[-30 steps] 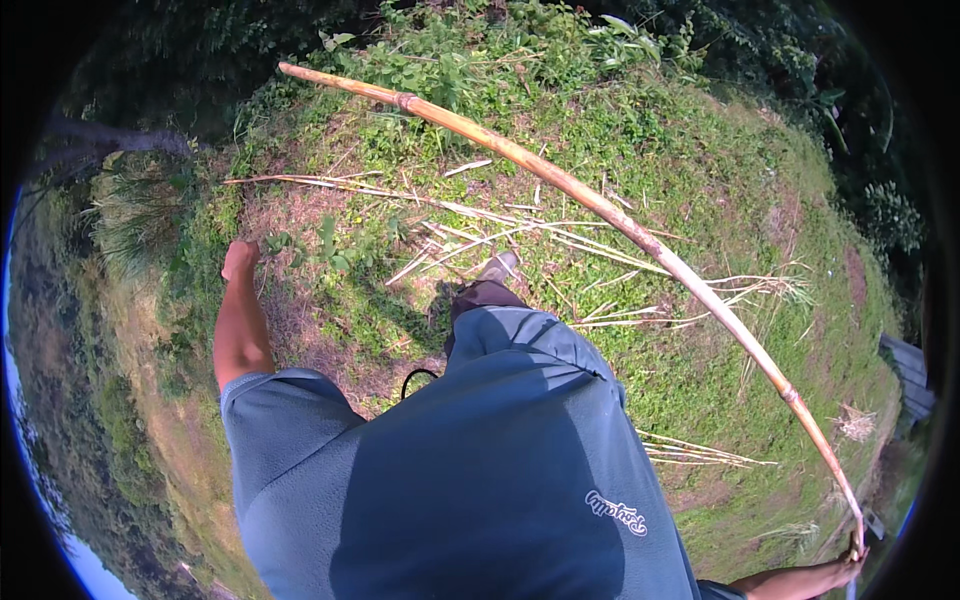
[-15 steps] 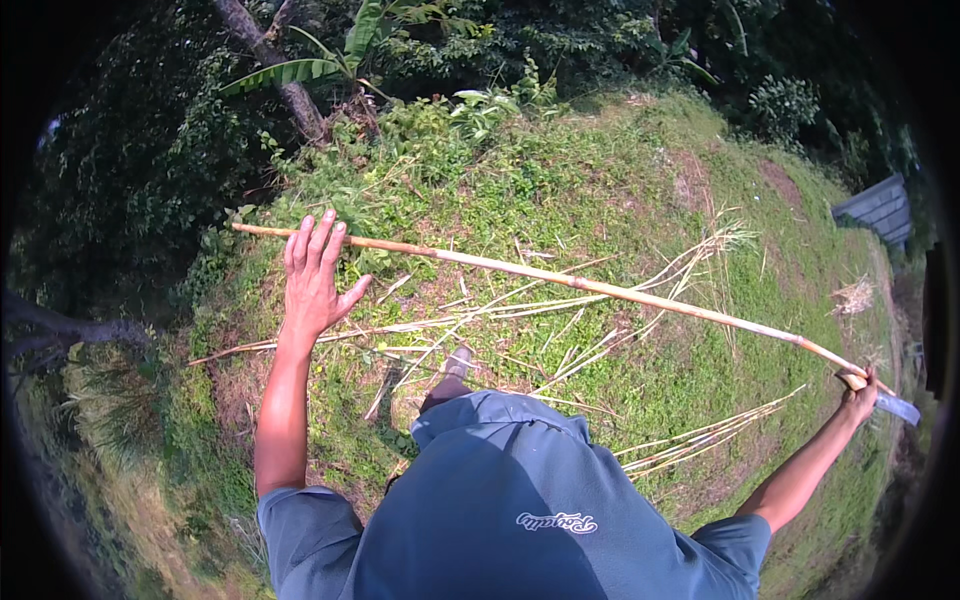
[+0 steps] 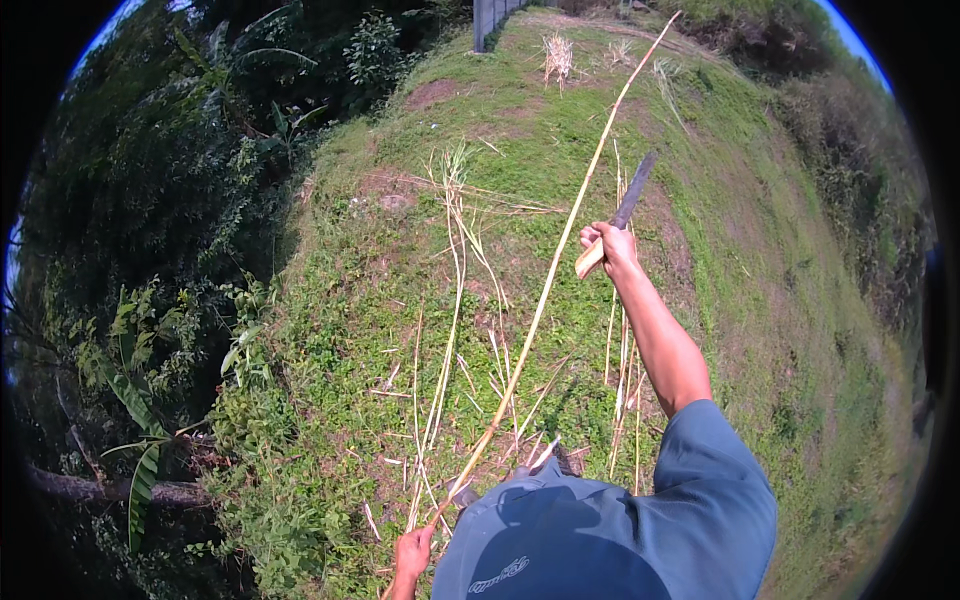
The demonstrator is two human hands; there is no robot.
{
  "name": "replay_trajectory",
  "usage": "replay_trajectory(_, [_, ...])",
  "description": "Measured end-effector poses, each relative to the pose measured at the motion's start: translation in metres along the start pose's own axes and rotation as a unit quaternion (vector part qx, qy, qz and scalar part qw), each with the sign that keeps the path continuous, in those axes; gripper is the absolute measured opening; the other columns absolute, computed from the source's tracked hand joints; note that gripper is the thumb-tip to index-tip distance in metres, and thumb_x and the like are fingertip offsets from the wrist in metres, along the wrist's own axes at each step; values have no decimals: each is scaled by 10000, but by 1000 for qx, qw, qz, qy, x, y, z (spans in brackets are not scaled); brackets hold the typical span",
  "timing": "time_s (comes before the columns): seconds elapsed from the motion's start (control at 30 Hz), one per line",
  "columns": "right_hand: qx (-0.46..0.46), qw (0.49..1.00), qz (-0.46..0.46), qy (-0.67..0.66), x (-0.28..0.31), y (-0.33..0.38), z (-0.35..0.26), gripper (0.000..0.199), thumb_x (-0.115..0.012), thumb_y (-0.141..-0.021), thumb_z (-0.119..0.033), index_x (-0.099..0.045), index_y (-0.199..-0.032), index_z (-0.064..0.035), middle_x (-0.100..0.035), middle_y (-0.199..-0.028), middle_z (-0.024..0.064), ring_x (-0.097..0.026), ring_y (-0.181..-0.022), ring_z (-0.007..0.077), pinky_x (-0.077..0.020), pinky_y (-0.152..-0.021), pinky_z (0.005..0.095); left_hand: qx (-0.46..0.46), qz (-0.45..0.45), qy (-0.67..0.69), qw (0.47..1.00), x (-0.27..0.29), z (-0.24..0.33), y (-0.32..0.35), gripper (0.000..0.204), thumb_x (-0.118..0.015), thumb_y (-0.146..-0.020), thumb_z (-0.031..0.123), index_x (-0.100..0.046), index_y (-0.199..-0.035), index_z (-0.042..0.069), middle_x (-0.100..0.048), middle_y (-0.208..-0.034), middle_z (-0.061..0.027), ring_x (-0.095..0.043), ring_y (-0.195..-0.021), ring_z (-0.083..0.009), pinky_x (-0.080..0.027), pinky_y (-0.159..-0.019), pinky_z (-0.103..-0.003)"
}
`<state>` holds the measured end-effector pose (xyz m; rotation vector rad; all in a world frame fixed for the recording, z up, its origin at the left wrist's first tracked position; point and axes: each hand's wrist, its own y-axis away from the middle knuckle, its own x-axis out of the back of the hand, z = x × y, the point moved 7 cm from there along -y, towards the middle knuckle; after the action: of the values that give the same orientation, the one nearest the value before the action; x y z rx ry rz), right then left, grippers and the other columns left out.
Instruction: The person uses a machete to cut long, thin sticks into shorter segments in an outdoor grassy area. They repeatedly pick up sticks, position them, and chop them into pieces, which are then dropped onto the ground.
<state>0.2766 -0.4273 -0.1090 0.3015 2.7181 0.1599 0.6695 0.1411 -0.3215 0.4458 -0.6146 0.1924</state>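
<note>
My left hand point(image 3: 410, 552) is low in the view, close by my body, with its fingers closed round the near end of a long cane stalk point(image 3: 554, 262). This jointed, yellow-brown stalk slants away from me to the far right, high into the view. To the right of the stalk and apart from it, my right arm reaches forward. My right hand point(image 3: 617, 246) grips a machete point(image 3: 633, 191) by its pale wooden handle, the dark blade pointing forward and slightly right. Part of the left palm is hidden.
Thin dry stalks point(image 3: 455, 300) lie on the grassy ground ahead of me, and more point(image 3: 621, 390) lie under my right arm. A dry straw bundle point(image 3: 558, 60) sits farther off near a grey wall point(image 3: 492, 22). Dense bushes point(image 3: 150, 240) border the left.
My view has turned right. My left hand, open against the stalk before, is now closed on its end near my body. My right hand has come off the stalk, still holding the machete.
</note>
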Motion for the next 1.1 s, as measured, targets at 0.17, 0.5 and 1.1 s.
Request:
replay_trajectory(0.17, [2, 991, -15, 130, 1, 127, 121, 130, -596, -845, 41, -471, -861, 11, -662, -882, 209, -691, -757, 236, -586, -590, 302, -28, -134, 146, 980, -16, 72, -110, 571, -428, -972, 500, -484, -611, 61, -425, -514, -5, -339, -474, -115, -297, -458, -327])
replay_trajectory(0.5, [-92, 986, -44, 135, 65, 292, 238, 235, -723, -834, -101, -584, -979, 22, -671, -968, 86, -626, -783, 108, -522, -684, 239, 53, -362, 474, 801, -117, 305, -273, 485, -370, -974, 544, -308, -657, 182, -238, -511, 77, -199, -381, -62, -147, -341, -235])
replay_trajectory(1.1, [-101, 986, -60, 115, 210, 255, 120, 369, -711, -778, 4, -545, -1105, -36, -498, -713, -37, -514, -602, 59, -422, -505, 230, 97, -289, 580, 756, -296, 438, -282, 425, -315, -1002, 492, -354, -741, 159, -228, -535, 63, -179, -395, -67, -158, -337, -227])
